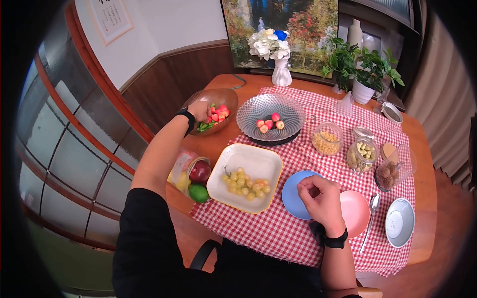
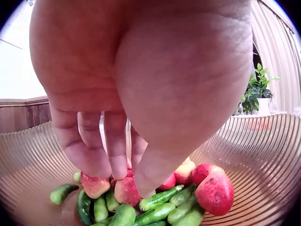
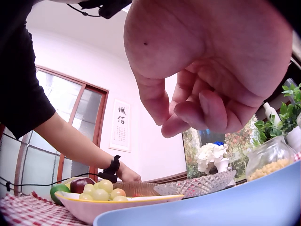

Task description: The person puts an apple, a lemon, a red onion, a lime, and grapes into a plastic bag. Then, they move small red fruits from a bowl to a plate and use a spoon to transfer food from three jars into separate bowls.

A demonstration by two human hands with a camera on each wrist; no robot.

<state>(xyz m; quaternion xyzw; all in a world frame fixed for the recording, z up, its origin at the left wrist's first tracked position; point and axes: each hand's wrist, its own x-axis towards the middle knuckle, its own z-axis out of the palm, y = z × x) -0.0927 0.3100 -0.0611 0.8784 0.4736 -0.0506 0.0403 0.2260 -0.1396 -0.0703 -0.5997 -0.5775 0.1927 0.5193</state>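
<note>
My left hand reaches down into a ribbed amber bowl at the far left of the table. Its fingers and thumb extend downward, with the tips right at the small red-and-yellow fruits. Small green cucumbers lie beside and under these fruits. More such fruits sit in the patterned clear glass bowl to the right. My right hand hovers over the blue plate with loosely curled fingers, thumb close to the fingertips and nothing held.
A white tray holds grapes. Left of it lie a green fruit and a dark red fruit. On the right stand a pink plate, a spoon, a pale bowl and several jars. A flower vase stands behind.
</note>
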